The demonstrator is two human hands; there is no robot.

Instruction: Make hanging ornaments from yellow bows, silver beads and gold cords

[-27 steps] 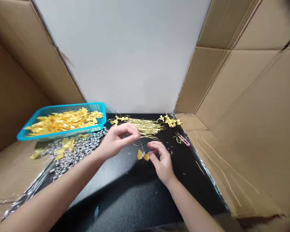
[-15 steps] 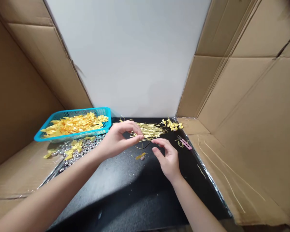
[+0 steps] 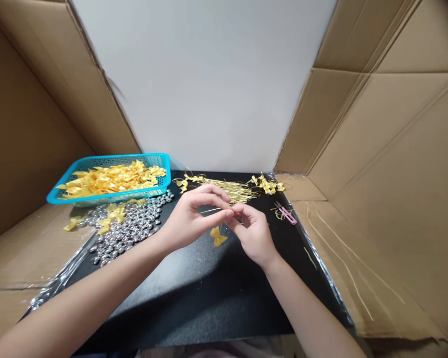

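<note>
Makeshift craft workstn. w/ cardboard walls (image 3: 406, 149).
Left of L hand (image 3: 194, 219), loose silver beads (image 3: 129, 233) & blue basket (image 3: 166, 176) of yellow bows (image 3: 112, 179); right of & beyond R hand (image 3: 256, 233), pink snips (image 3: 287, 215); beyond both, bundle of gold ties (image 3: 239, 191); black tabletop (image 3: 194, 298) below (home or wkshop bldg., can't tell).

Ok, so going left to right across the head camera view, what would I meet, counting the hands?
Basket → left hand → right hand → snips → right cardboard wall. I left out the beads and the hanging bow, which overlap others.
</note>
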